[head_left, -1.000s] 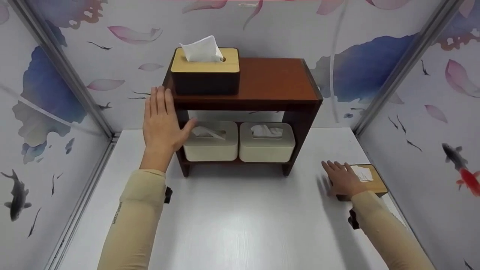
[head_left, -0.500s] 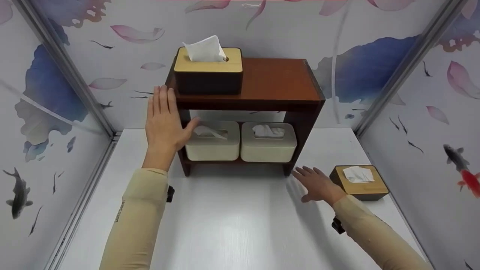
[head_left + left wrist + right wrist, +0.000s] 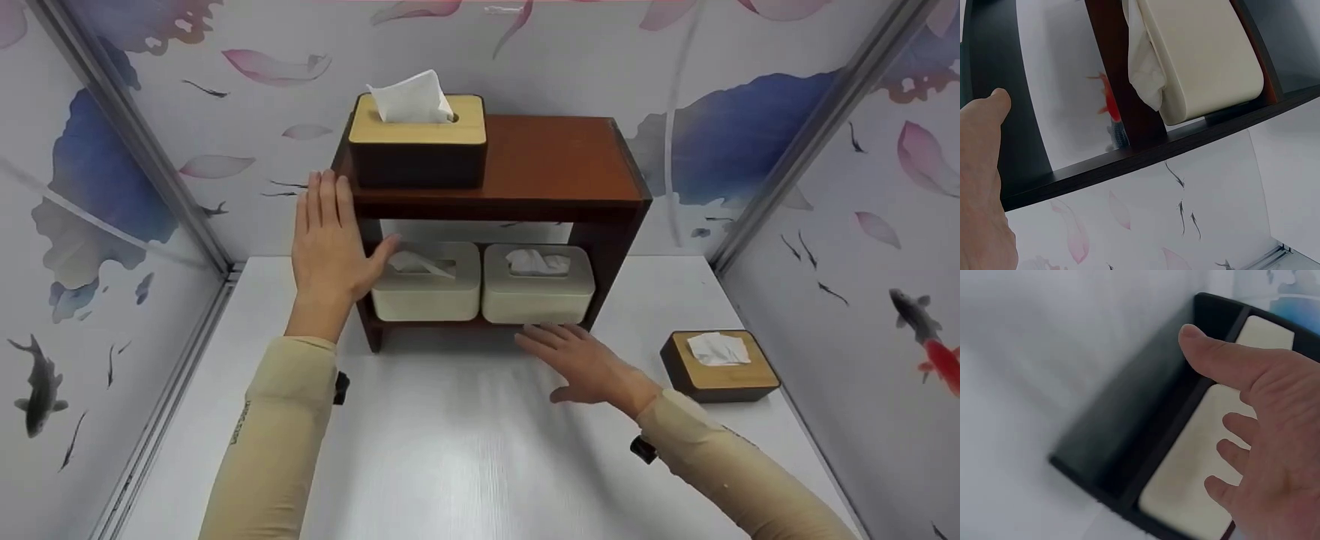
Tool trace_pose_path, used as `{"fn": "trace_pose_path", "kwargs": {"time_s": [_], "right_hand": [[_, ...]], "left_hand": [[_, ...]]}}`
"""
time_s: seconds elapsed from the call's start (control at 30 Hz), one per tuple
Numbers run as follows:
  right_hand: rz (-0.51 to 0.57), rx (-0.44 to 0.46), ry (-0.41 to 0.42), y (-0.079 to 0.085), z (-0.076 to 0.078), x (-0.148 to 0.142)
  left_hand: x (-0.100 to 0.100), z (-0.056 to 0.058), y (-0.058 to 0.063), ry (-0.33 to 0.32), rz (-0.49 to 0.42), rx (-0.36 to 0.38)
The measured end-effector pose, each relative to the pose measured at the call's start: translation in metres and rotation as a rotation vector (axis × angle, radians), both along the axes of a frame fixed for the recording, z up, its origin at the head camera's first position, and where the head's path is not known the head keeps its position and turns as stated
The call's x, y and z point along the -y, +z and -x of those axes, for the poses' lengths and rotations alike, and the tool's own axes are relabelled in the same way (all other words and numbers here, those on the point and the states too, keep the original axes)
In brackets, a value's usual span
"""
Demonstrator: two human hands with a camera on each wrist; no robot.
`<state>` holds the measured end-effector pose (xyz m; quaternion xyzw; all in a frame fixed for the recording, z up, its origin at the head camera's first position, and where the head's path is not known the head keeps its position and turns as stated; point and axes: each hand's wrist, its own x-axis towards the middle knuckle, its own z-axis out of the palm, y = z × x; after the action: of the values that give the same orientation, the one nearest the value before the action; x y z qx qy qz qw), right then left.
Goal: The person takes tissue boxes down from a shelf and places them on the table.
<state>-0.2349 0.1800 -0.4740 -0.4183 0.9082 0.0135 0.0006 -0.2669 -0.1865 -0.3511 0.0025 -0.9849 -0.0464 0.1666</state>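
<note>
The shelf (image 3: 559,157) is reddish brown, the two lower boxes (image 3: 538,306) cream. The far-left box (image 3: 417,163) and right-hand box (image 3: 731,393) are black under tan lids (image 3: 420,133), tissues (image 3: 411,100) white. I see beige sleeves (image 3: 289,420), a white table (image 3: 450,465); pale walls (image 3: 562,67) carry pink petals (image 3: 274,69), blue blots (image 3: 750,139), a red fish (image 3: 943,360).

No text is legible; the dark lettering (image 3: 241,422) running along the tan left sleeve (image 3: 281,435) is too small to read.

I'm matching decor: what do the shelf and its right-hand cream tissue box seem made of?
Shelf: perhaps wood or laminate; smooth reddish-brown top with slight sheen.
Right-hand cream tissue box: likely moulded plastic, satin-looking; even colour, rounded corners, no visible grain.
</note>
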Motion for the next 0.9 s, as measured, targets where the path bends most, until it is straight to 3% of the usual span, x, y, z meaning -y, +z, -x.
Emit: {"fn": "trace_pose_path", "kwargs": {"time_s": [0.47,0.9], "right_hand": [[0.085,-0.107,0.119,0.065,0.007,0.047],[0.216,-0.354,0.156,0.139,0.02,0.07]], "left_hand": [[-0.001,-0.001,0.001,-0.006,-0.006,0.0],[-0.001,0.0,0.0,-0.002,-0.009,-0.005]]}}
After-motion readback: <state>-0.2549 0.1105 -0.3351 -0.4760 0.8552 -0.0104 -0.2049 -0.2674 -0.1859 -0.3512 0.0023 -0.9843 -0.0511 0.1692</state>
